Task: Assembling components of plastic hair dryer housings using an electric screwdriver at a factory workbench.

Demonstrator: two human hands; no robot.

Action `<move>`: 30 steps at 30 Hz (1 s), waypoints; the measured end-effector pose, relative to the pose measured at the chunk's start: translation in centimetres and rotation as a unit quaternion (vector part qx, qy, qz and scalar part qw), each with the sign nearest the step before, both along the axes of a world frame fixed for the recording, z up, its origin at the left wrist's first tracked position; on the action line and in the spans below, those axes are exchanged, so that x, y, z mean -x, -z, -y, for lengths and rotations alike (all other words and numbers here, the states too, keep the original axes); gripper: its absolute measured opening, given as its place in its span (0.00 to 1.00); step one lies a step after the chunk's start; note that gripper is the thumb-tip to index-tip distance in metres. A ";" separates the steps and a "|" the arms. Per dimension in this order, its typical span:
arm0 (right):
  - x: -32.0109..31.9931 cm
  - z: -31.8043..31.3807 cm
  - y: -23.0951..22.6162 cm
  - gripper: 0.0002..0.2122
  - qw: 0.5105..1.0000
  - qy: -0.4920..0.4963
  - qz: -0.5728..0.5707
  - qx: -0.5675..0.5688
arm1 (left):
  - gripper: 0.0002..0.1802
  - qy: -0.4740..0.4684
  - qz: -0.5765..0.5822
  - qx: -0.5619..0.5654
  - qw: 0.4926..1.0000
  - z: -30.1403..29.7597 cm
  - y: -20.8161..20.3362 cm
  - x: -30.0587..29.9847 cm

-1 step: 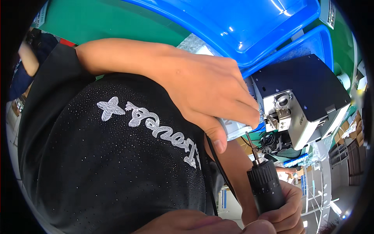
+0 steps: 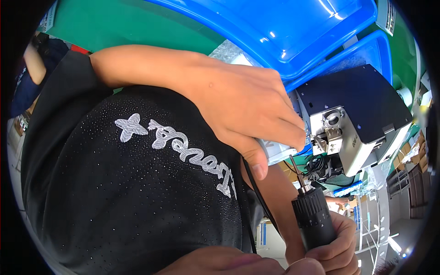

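My left hand (image 2: 247, 103) reaches in from the left, closed over a small white part (image 2: 275, 151) with dark print on it. Most of that part is hidden under the fingers; its lower edge shows by the thumb. At lower right, my right hand (image 2: 339, 247) is wrapped around a black electric screwdriver (image 2: 314, 215) with a ridged collar. Its thin metal bit (image 2: 297, 169) points up at the white part's edge, and the tip meets or nearly meets it. Whether a screw sits there I cannot tell.
Beyond my left hand lie a large blue bin (image 2: 293, 36) and a second blue bin (image 2: 371, 57) on a green tabletop (image 2: 114, 25). A black and silver machine (image 2: 357, 103) stands right of the hand, with dark cables (image 2: 321, 167) beside it. Another person's arm (image 2: 34, 64) shows at far left.
The screwdriver has shifted very slightly to the right. My left hand and the white part have hardly moved.
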State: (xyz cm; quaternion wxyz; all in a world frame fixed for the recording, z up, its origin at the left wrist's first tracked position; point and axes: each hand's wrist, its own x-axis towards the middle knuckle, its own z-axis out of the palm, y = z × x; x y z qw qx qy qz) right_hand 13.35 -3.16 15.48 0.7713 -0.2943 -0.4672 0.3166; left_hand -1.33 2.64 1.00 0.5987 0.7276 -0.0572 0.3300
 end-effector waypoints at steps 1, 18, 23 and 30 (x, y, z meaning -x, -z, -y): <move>-0.3 0.3 -0.2 0.07 1.000 0.004 0.007 0.005 | 0.34 -0.003 -0.003 -0.006 1.000 0.1 0.0 0.0; 0.8 0.4 0.4 0.15 0.972 -0.221 -0.061 0.053 | 0.28 -0.135 -0.190 -0.387 0.892 -6.1 -6.2 8.2; 5.7 -6.3 4.5 0.32 0.828 -0.081 0.276 0.482 | 0.27 -0.361 -0.129 -0.516 0.766 -22.7 -3.4 7.8; 12.8 -11.3 10.3 0.29 0.659 -0.071 0.657 0.359 | 0.24 -0.423 -0.375 -0.606 0.560 -36.6 2.9 9.3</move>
